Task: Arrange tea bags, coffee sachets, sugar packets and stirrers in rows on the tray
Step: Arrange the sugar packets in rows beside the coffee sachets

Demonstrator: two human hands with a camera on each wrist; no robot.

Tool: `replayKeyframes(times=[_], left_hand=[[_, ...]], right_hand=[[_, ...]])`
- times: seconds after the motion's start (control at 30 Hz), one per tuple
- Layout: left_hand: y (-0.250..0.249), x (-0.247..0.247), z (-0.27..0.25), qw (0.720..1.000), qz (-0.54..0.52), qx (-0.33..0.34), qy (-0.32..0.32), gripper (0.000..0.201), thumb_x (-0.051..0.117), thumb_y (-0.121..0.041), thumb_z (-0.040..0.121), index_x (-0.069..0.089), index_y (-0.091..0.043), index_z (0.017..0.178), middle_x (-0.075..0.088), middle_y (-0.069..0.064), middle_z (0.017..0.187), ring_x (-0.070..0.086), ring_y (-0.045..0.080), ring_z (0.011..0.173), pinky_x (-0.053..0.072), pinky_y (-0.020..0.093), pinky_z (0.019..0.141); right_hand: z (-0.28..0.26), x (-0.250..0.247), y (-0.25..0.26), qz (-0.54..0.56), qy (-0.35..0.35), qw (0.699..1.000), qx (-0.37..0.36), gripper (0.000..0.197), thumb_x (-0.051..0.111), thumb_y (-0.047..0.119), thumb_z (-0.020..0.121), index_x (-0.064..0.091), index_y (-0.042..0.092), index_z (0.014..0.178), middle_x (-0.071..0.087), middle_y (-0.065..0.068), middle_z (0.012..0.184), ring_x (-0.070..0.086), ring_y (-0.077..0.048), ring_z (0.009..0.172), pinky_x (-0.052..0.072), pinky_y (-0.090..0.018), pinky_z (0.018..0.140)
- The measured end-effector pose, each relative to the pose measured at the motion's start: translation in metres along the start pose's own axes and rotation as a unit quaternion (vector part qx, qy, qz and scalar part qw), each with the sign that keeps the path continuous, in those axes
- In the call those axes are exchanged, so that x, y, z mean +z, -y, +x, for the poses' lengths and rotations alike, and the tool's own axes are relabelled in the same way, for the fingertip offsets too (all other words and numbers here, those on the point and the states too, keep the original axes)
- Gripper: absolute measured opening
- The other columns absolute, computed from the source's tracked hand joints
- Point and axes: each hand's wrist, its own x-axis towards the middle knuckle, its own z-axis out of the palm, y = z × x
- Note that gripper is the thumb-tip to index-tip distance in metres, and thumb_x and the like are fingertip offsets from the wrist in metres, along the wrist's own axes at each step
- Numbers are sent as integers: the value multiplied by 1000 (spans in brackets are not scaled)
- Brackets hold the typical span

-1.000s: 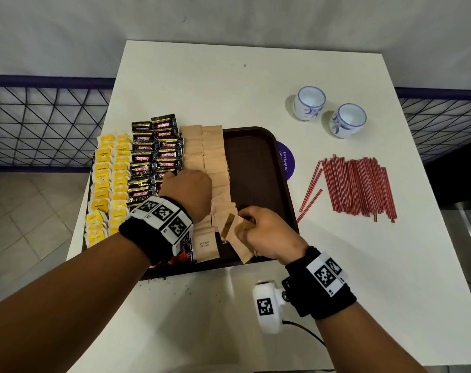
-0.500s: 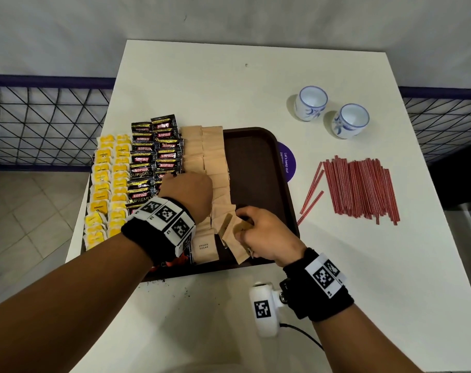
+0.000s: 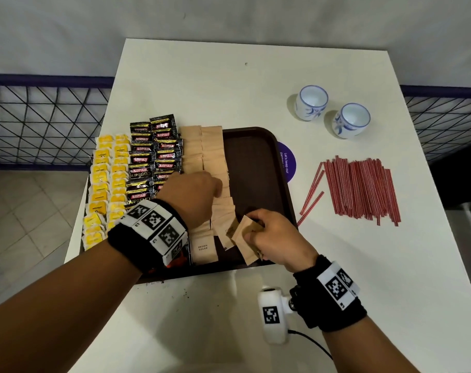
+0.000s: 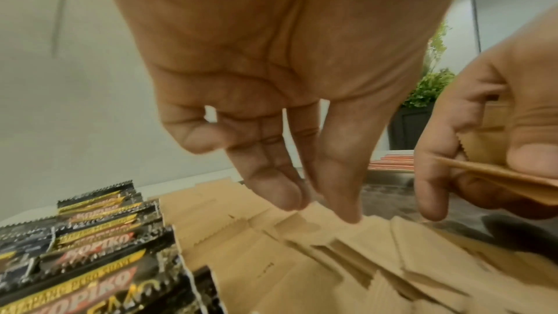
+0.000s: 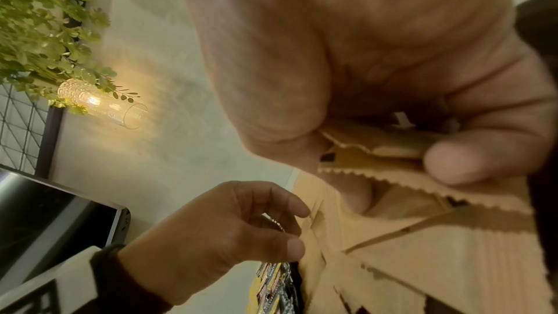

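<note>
While the right hand (image 3: 277, 238) pinches sugar packets (image 3: 246, 238), the tray (image 3: 256, 162) holds packet rows under loose left fingertips (image 4: 341, 190).

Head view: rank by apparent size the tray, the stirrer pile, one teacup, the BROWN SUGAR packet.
1. Tray, though mostly covered.
2. Stirrer pile.
3 and 4. Teacup and BROWN SUGAR packet: look close in size, and the packet lies nearer the camera, so unranked.

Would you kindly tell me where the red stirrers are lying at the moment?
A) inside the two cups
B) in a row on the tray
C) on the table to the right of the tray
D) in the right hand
C: the red stirrers lie in a loose bunch on the white table, right of the tray, none on it.
</note>
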Motion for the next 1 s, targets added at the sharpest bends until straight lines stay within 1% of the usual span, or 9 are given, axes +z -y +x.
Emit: replayKeyframes(times=[0.07,0.13,0.23,0.4,0.63,0.87,0.97,1.0], left_hand=[[-2,2,-3,999,7,31,23,37,63,-21,90,58,-34,124,58,-7,122,59,18,113,41,38,98],[-5,6,-4,999,19,37,36,41,62,-20,90,55,-34,128,56,-7,126,58,18,116,39,39,100],[-7,10,-5,998,24,30,40,45,63,-21,89,54,-32,131,54,-5,128,58,20,118,38,42,103],[-10,12,-4,999,35,20,32,41,63,-26,89,57,-30,130,56,-4,128,58,21,117,38,44,104],[-12,14,-5,999,33,9,13,34,60,-25,91,59,-29,124,57,-3,125,57,21,116,36,44,104],[-12,15,-6,1000,29,-1,5,30,58,-25,91,61,-26,120,59,-4,122,57,21,116,35,44,105],[-12,15,-7,1000,27,-1,7,29,57,-25,91,61,-26,120,59,-3,121,58,21,116,36,45,104],[-12,15,-7,1000,25,0,9,29,57,-25,91,62,-25,120,59,-3,121,58,21,116,36,45,104]], right_hand=[[-4,-1,-5,-5,1,1000,2,21,59,15,91,65,20,110,70,-2,94,68,-21,87,60,-48,79],[-6,1,-8,-13,6,1000,5,21,59,15,91,67,18,110,71,-3,94,69,-21,88,59,-47,80],[-5,4,-12,-26,5,1000,0,22,58,16,88,68,18,108,71,-3,91,68,-20,85,59,-44,79],[-6,7,-13,-25,8,1000,0,20,58,17,88,68,20,105,72,-1,89,68,-18,84,59,-40,78],[-8,8,-13,-27,8,1000,3,19,59,17,89,68,18,105,72,-3,89,68,-20,84,57,-39,77],[-9,9,-8,-34,21,999,5,16,57,18,90,69,13,100,72,-10,88,69,-26,83,57,-39,73],[-9,10,-6,-28,25,999,9,16,57,17,89,69,10,97,71,-16,88,69,-31,82,57,-42,69],[-9,10,-6,-24,25,999,11,17,56,17,89,69,9,96,71,-19,88,68,-33,80,56,-42,67]])
